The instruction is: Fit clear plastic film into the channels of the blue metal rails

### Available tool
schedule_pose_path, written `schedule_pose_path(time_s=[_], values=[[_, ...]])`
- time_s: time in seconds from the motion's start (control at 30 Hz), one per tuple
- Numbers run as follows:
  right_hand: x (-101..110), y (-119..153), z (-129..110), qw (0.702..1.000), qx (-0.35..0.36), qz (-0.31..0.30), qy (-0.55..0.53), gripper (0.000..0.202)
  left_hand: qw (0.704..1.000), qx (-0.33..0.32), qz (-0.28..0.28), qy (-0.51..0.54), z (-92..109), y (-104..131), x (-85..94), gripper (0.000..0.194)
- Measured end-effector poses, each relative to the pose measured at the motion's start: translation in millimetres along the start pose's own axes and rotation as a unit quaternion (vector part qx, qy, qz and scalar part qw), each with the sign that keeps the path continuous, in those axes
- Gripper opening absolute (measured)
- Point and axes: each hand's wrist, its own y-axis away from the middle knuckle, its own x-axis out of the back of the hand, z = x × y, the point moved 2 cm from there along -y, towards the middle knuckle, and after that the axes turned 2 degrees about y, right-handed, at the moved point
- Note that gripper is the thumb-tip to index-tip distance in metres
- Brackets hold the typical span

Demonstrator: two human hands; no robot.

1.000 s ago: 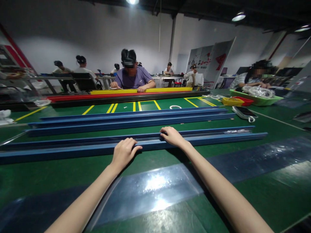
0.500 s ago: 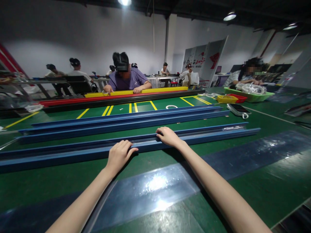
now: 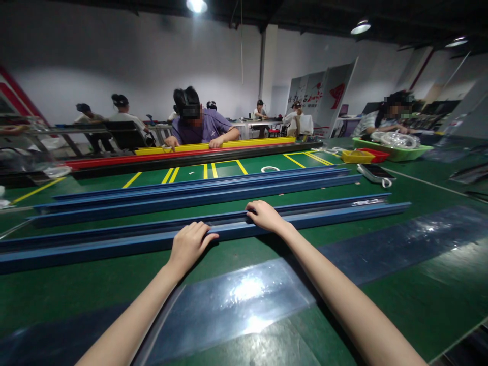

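The near blue channel [image 3: 114, 243] is running off the left edge, its end unseen. The left hand [image 3: 189, 244] and right hand [image 3: 265, 216] are covering its rim; their fingertips are curling out of sight. Both forearms are leaving the bottom edge.

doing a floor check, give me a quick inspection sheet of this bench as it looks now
surface: green table, yellow lines, clear plastic sheet near the person.
job's things: nearest blue channel, both hands on it.
clutter: more blue channels, white tape ring, phone, yellow tray.
grippers: left hand and right hand rest fingers over the channel's edge.
cables: white cord by the phone.
surroundings: co-worker opposite, others seated behind.
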Motion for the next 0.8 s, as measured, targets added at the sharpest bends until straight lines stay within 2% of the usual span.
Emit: schedule_pose_path(time_s=[0.8], values=[[0.5, -0.3, 3.0, 1.0, -0.002, -0.01, -0.014, 0.017, 0.999, 0.015, -0.002, -0.036, 2.1, -0.2, -1.0, 0.036]])
